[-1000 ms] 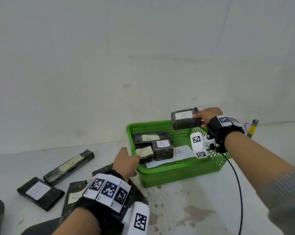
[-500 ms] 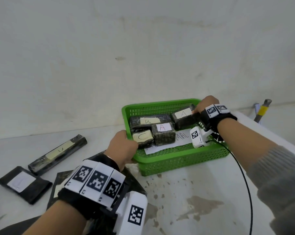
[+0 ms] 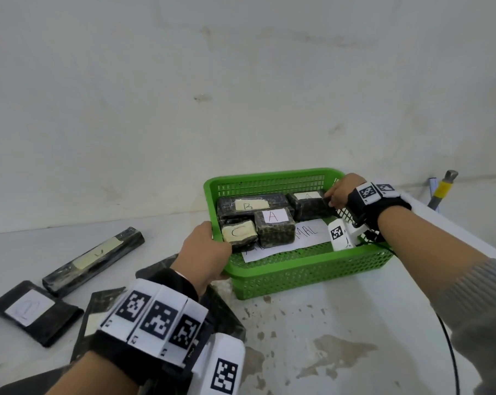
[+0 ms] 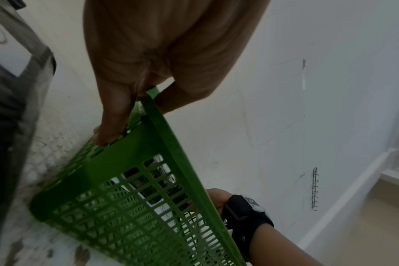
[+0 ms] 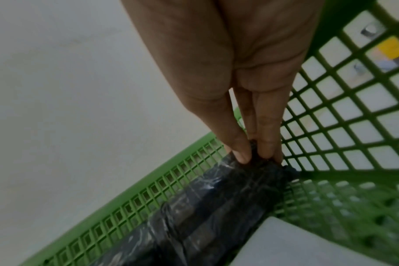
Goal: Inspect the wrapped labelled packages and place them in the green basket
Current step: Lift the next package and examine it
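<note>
The dark wrapped package (image 3: 308, 205) with a white label lies in the far right corner of the green basket (image 3: 298, 269), its end under the fingertips (image 5: 241, 153) of the right hand (image 3: 340, 191). In the right wrist view those fingers run straight and close together, tips pressed on the package's wrapped end, just beside the basket's mesh wall.

The left hand (image 3: 204, 252) grips the basket's near left corner: the thumb lies on the outer wall and the fingers curl over the rim, clamped on it.

Inside the basket, left of the touched package, lie a long package marked B (image 3: 251, 205), a block marked A (image 3: 274, 226) and a package marked C (image 3: 239, 233), on a white paper sheet (image 3: 309, 233).

Left of the basket, on the white table (image 3: 340, 323), lie a long dark package (image 3: 94, 259) and a flat one (image 3: 34, 312).
</note>
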A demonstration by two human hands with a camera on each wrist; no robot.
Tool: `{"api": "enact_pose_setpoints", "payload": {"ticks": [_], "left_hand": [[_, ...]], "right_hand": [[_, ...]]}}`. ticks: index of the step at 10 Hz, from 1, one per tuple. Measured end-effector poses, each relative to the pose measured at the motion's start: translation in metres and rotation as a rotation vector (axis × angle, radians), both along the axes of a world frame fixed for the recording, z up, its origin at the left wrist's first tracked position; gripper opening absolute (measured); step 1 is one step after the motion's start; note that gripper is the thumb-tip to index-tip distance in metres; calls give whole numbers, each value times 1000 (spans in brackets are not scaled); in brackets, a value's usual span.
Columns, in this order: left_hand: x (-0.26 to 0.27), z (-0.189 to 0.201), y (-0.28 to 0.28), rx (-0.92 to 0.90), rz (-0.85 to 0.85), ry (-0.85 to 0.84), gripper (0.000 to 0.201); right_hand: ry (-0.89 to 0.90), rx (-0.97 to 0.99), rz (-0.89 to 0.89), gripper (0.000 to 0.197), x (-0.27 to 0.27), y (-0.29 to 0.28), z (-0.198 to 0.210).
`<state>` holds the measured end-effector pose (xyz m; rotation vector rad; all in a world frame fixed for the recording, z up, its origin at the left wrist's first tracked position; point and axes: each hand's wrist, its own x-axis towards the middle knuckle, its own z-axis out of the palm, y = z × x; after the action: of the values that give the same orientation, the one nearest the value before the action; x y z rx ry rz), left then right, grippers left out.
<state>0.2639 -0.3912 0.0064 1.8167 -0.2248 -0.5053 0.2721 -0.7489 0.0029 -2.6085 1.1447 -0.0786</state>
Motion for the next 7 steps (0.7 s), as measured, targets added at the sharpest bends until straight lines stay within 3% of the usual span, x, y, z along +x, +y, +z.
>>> {"api": "enact_pose_setpoints", "payload": {"ticks": [2,3,4,5,6,7], "left_hand": [[2,0,1,5,-9,2,22],[2,-1,1,0,-4,9,21],[3,-4,1,-29,-4,23,22],[8,-8,-2,-32,3,50,27],[10,-6,-2,-54,14,78,25],[9,-3,-2,-18,7,39,37]], "right_hand": [[-54,-14,10,11,-7,4,0],[-76,11,5,15,-7,7,-2],[-112,172,14,29,-9,11,6],[-197,302,6,41,-16,18,27],[-320,387,-33,38,-27,43,63],[-438,492,-49,29,-37,63,91]]}}
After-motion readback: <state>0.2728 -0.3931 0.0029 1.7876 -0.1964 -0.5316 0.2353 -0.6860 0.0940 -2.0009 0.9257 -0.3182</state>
